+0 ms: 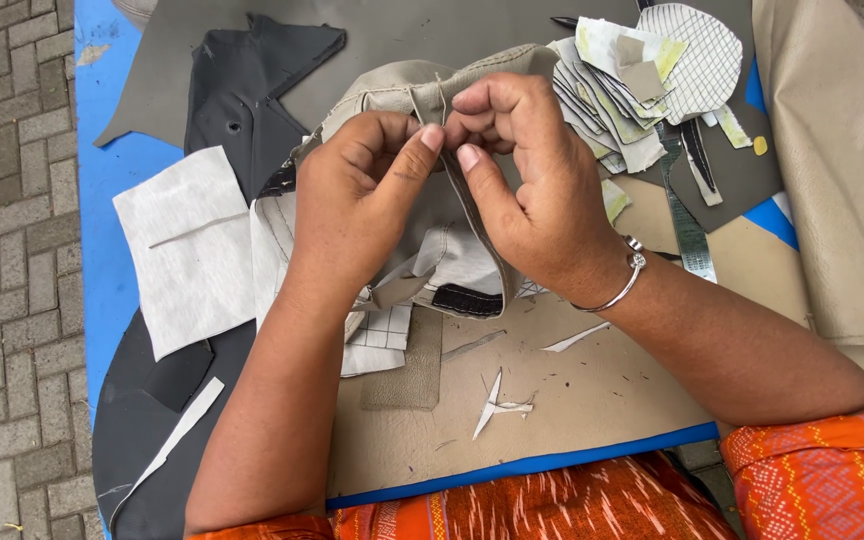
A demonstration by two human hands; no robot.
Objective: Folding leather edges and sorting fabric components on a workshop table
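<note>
Beige stitched leatherette cap piece (422, 90), over blue table (102, 190) | left hand (352, 190), right hand (532, 180) both pinch its top seam ridge | likely light, limp, slightly slick: grip along the stitching.

An outdoor sewing or upholstery workshop, blue table (102, 190) standing on grey brick paving (7, 250), spread with cut leatherette sheets (252, 90), a stack of pattern pieces (632, 90), fabric offcuts (187, 245), thin trimmings (497, 405), a half-stitched beige cover (422, 85)

left hand (352, 195) + right hand (527, 175) pinch beige cap (402, 85) seam | white fabric piece (187, 245) left | blue table (102, 190)
</note>
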